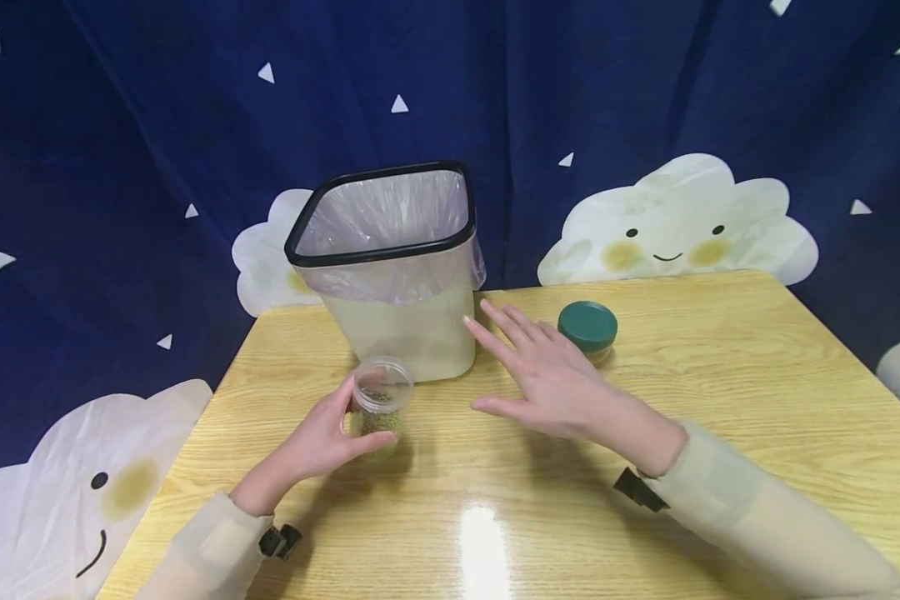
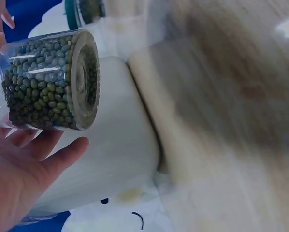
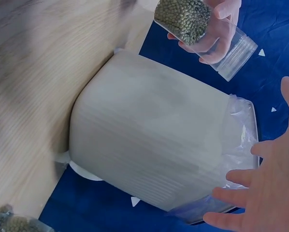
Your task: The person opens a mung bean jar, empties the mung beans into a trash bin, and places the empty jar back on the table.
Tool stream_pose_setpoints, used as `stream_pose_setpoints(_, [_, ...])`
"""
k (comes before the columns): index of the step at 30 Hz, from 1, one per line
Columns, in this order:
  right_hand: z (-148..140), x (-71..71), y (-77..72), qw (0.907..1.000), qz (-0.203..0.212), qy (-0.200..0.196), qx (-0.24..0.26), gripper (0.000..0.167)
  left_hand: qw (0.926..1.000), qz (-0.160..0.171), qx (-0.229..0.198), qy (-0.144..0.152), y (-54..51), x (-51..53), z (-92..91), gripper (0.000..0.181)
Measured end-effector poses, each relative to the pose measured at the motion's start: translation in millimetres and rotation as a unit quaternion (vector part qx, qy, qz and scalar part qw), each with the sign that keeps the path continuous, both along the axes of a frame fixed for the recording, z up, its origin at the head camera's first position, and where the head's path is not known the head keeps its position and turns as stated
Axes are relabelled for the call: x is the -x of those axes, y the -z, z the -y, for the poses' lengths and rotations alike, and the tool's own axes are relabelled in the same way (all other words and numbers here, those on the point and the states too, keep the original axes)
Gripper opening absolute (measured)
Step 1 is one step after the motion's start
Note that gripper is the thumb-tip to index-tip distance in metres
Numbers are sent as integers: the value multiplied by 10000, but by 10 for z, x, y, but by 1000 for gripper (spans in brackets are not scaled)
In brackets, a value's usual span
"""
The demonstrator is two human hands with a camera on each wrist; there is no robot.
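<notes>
My left hand (image 1: 328,435) grips a clear plastic jar (image 1: 382,408) that has no lid on it. Green beans, which look like mung beans (image 2: 43,82), fill its lower part, as the left wrist view shows. The jar is held off the table, just in front of a pale trash bin (image 1: 412,333) with a black rim and a clear liner. To the right of the bin, my right hand (image 1: 547,379) is raised with its fingers straight and spread, holding nothing. Behind it stands a second jar with a dark green lid (image 1: 588,325), partly hidden by the hand.
The wooden table (image 1: 720,400) carries the bin near its back edge. Right behind the table hangs a dark blue curtain (image 1: 607,83) printed with clouds and white triangles. In the right wrist view, part of another jar (image 3: 19,223) shows at the lower left corner.
</notes>
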State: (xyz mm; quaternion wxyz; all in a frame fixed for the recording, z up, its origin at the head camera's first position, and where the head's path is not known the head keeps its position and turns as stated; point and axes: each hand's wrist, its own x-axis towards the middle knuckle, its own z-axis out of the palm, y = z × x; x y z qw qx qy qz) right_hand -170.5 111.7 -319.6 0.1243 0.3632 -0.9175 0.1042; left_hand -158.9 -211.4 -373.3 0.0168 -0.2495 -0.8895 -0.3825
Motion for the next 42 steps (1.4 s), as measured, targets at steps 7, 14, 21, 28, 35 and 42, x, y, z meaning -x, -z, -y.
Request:
stream_pose_setpoints(7, [66, -11, -23, 9999, -97, -94, 57, 87, 9990, -197, 398, 65, -106, -35, -52, 76])
stream_pose_setpoints(14, [92, -31, -52, 9996, -178, -197, 120, 87, 9967, -480, 560, 347, -202, -42, -96, 78])
stream_pose_setpoints(21, [93, -45, -75, 9992, -186, -302, 161, 87, 9898, -896, 1075, 286, -328, -62, -145, 79])
stream_pose_setpoints(28, [112, -68, -120, 9989, -68, -420, 188, 88, 9845, -1187, 1209, 459, -411, -48, -193, 78])
stream_pose_setpoints(35, [149, -72, -142, 9983, -8, -524, 267, 87, 9801, -1314, 1439, 383, -497, -48, -239, 81])
stream_pose_setpoints(42, [187, -70, -164, 9976, -93, -597, 339, 87, 9739, -1470, 1673, 442, -594, -39, -275, 84])
